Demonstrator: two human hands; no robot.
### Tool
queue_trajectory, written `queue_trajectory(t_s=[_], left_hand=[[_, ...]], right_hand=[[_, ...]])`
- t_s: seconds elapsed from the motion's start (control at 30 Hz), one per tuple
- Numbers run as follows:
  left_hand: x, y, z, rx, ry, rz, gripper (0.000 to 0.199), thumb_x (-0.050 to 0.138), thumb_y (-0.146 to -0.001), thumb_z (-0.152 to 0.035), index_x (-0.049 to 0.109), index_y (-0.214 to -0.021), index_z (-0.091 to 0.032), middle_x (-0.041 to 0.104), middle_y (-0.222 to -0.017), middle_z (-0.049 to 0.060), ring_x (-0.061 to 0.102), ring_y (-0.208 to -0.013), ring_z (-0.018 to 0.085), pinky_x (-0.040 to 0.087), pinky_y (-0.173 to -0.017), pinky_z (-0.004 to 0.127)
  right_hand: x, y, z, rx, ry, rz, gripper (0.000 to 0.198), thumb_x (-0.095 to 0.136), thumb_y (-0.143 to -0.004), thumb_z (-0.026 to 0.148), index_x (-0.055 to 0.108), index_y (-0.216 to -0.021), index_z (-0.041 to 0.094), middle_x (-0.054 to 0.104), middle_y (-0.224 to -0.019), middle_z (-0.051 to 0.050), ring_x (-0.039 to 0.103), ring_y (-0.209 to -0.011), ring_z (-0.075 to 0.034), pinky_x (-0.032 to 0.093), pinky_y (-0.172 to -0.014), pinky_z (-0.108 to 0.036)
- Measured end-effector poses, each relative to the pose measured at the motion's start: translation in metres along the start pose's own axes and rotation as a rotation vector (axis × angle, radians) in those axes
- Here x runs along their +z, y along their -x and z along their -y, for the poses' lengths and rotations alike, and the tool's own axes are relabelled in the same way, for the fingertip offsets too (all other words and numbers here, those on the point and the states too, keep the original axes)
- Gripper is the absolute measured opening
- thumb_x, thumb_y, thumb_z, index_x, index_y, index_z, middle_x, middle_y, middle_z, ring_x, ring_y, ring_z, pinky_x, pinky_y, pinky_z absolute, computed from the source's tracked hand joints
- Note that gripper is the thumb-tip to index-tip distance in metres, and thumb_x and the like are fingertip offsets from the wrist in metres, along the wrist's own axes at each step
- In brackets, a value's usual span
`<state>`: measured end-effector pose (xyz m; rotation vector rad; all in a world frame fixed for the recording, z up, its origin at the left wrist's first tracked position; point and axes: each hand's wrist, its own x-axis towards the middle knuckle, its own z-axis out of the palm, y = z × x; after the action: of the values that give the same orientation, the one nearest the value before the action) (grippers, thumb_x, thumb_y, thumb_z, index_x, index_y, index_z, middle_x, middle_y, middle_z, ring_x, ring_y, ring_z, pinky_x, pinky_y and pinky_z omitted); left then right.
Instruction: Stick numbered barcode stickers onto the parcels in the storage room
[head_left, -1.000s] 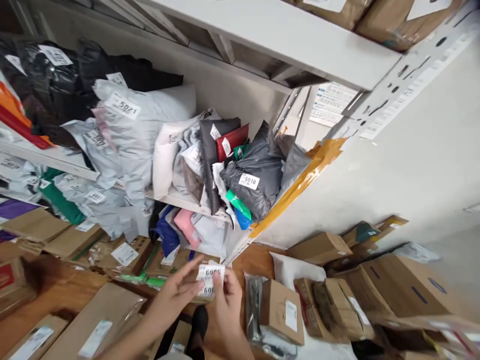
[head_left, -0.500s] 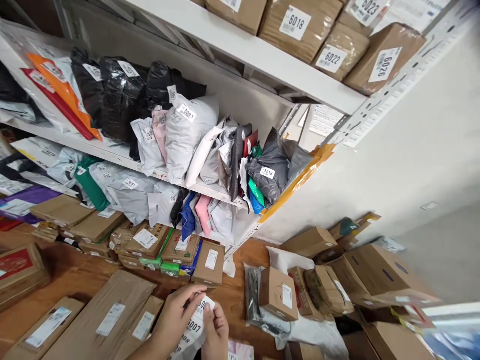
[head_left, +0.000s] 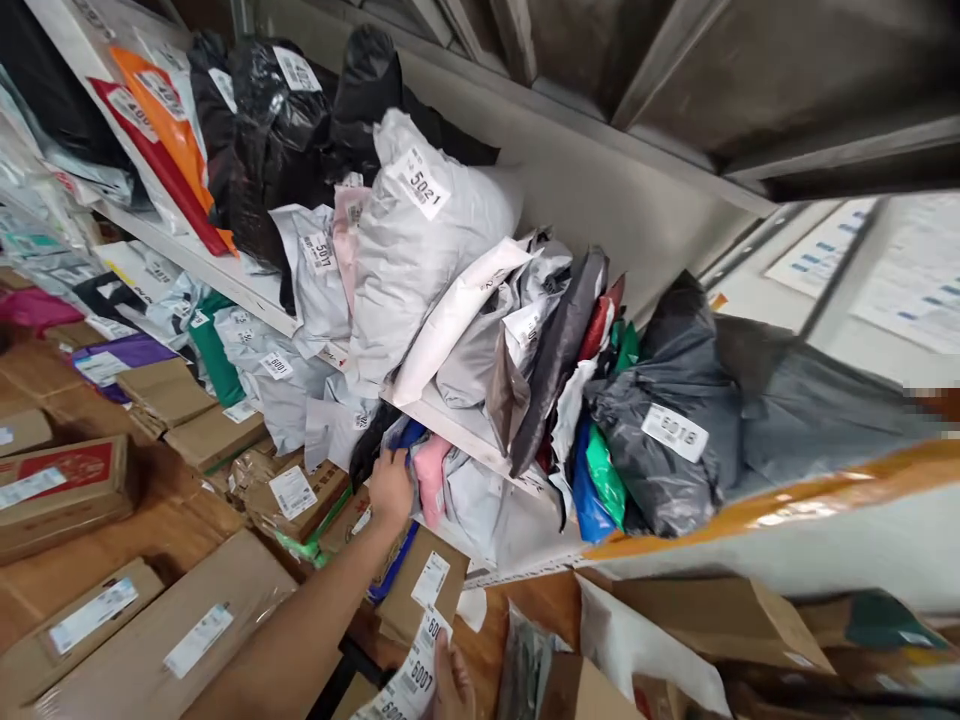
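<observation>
white metal shelving (head_left: 450,420) (crammed) | wooden floor (head_left: 540,600) | grey wall (head_left: 600,190)

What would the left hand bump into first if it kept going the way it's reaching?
Probably the soft mailers under the shelf: the left hand is already at the dark blue bag, with the pink bag beside it. Depth is hard to judge.

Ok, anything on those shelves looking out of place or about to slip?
Yes. On the middle shelf, the soft mailer bags slump in a heap: the white bag marked 5021 leans over its neighbours, and the grey bag marked 6018 bulges past the edge. The left hand reaches among the bags below.
</observation>
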<state>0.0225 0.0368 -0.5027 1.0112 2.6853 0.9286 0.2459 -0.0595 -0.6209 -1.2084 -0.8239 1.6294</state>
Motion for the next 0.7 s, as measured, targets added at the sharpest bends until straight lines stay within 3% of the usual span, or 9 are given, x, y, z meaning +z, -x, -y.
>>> queue_trajectory(t_s=[0.1, 0.2, 0.37, 0.43, 0.5, 0.6, 0.7], left_hand=[[0.011, 0.016, -0.009, 0.085, -0.108, 0.024, 0.038, 0.036, -0.086, -0.009, 0.059, -0.116, -0.012, 0.061, -0.103, 0.015, 0.056, -0.099, 0.029, 0.047, -0.084, 0.041], [0.008, 0.021, -0.007, 0.156, -0.171, 0.071, 0.041, 0.039, -0.084, -0.006, 0.055, -0.121, -0.011, 0.062, -0.103, 0.015, 0.056, -0.1, 0.029, 0.047, -0.082, 0.04], [-0.015, -0.015, 0.03, 0.125, -0.178, 0.115, 0.038, 0.028, -0.09, -0.015, 0.053, -0.12, -0.014, 0.063, -0.095, 0.014, 0.062, -0.08, 0.026, 0.049, -0.067, 0.036], [-0.024, -0.034, 0.049, 0.148, -0.169, 0.15, 0.038, 0.026, -0.091, -0.018, 0.057, -0.114, -0.02, 0.058, -0.108, 0.013, 0.062, -0.078, 0.023, 0.048, -0.066, 0.034], [-0.031, -0.048, 0.064, 0.22, -0.151, 0.21, 0.04, 0.028, -0.089, -0.018, 0.062, -0.109, -0.025, 0.051, -0.121, 0.011, 0.062, -0.088, 0.022, 0.048, -0.075, 0.033], [-0.039, -0.062, 0.073, 0.319, -0.1, 0.312, 0.041, 0.031, -0.089, -0.022, 0.064, -0.111, -0.028, 0.056, -0.115, 0.008, 0.059, -0.101, 0.019, 0.045, -0.089, 0.031], [-0.044, -0.072, 0.072, 0.373, -0.057, 0.377, 0.037, 0.037, -0.089, -0.038, 0.067, -0.105, -0.026, 0.062, -0.101, 0.005, 0.06, -0.096, 0.018, 0.045, -0.09, 0.028]], right_hand=[[0.008, -0.032, -0.007, 0.178, -0.174, 0.034, 0.043, 0.083, -0.05, 0.05, 0.071, -0.079, 0.02, 0.075, -0.078, -0.009, 0.071, -0.069, -0.027, 0.058, -0.065, -0.038], [0.036, -0.048, 0.006, 0.247, -0.178, 0.169, 0.039, 0.085, -0.05, 0.044, 0.07, -0.08, 0.022, 0.075, -0.083, -0.006, 0.07, -0.077, -0.025, 0.057, -0.075, -0.038], [0.108, -0.073, 0.027, 0.307, -0.195, 0.337, 0.039, 0.084, -0.054, 0.04, 0.069, -0.085, 0.021, 0.074, -0.088, -0.003, 0.068, -0.083, -0.019, 0.053, -0.078, -0.031], [0.139, -0.083, 0.024, 0.288, -0.262, 0.37, 0.033, 0.084, -0.056, 0.038, 0.069, -0.08, 0.02, 0.073, -0.081, -0.001, 0.067, -0.077, -0.015, 0.052, -0.077, -0.028], [0.169, -0.091, 0.018, 0.268, -0.316, 0.403, 0.029, 0.082, -0.058, 0.039, 0.068, -0.075, 0.02, 0.073, -0.076, 0.0, 0.066, -0.072, -0.014, 0.052, -0.076, -0.028], [0.21, -0.101, 0.006, 0.255, -0.378, 0.384, 0.035, 0.081, -0.057, 0.044, 0.068, -0.079, 0.019, 0.074, -0.08, -0.003, 0.067, -0.075, -0.018, 0.052, -0.077, -0.032], [0.241, -0.112, -0.006, 0.223, -0.405, 0.285, 0.039, 0.08, -0.055, 0.045, 0.068, -0.08, 0.018, 0.074, -0.078, -0.004, 0.067, -0.072, -0.019, 0.053, -0.072, -0.033]])
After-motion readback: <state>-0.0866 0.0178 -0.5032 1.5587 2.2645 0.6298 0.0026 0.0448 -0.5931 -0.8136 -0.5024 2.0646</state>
